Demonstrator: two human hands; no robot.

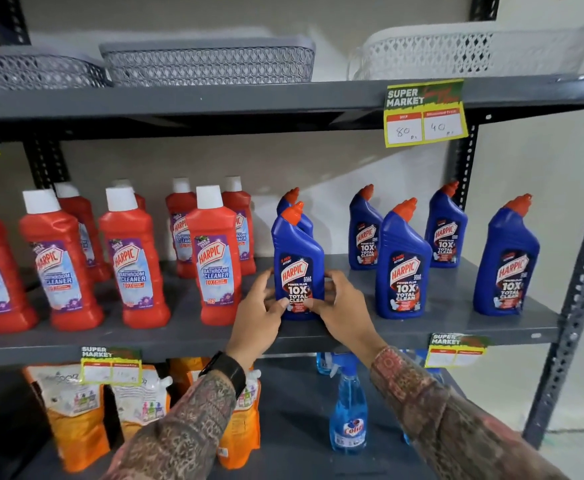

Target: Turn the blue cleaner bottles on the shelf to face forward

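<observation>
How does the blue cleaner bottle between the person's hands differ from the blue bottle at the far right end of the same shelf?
The blue orange-capped bottle between the hands is gripped low down by the left hand and right hand; the far-right blue orange-capped bottle stands untouched. The held bottle has another blue bottle close behind it; the far-right one stands alone. Both stand upright on the grey metal shelf with front labels showing.

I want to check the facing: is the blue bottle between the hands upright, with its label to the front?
Yes. The blue bottle stands upright on the shelf, label readable.
</observation>
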